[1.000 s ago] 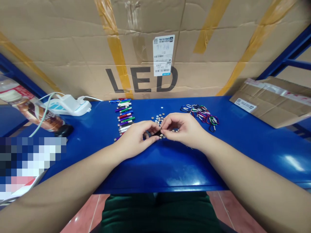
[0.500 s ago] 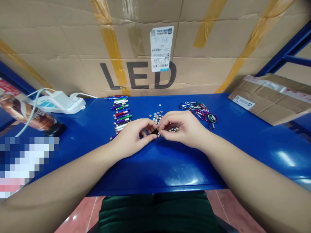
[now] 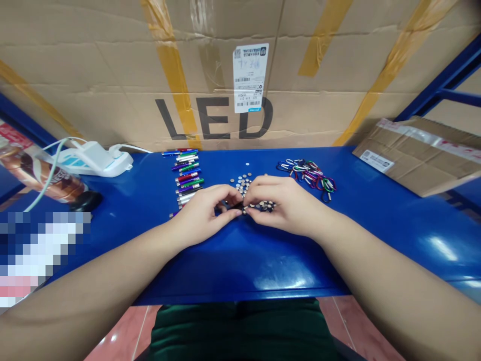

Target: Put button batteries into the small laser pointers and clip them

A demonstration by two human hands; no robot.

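Left hand (image 3: 205, 213): curled, its thumb and fingertips pinching the left end of a dark tube (image 3: 236, 204).

Right hand (image 3: 281, 205): curled, its fingertips (image 3: 248, 209) meeting at the tube's right end; whether they grip the tube or something smaller is too small to tell.

Hands: together, knuckles nearly touching, just above the table.

Tube: held level between the hands, over the middle of the table; its details are hidden by the fingers.

Button cells (image 3: 243, 184): a loose pile just beyond the hands, with more (image 3: 267, 205) beside the right fingers.

Penlights (image 3: 186, 173): a tidy column of colored pens left of the left hand, lying side by side.

Carabiners (image 3: 306, 175): a colored tangle beyond the right hand.

Table (image 3: 240, 265): glossy blue, bearing all of these.

Left end: a power strip (image 3: 93, 160), a bottle (image 3: 37, 173), a black object (image 3: 85, 200) and a pixelated patch (image 3: 45, 255).

Right end: a flat cardboard sheet (image 3: 417, 158).

Behind: a taped carton (image 3: 214, 120) printed "LED".
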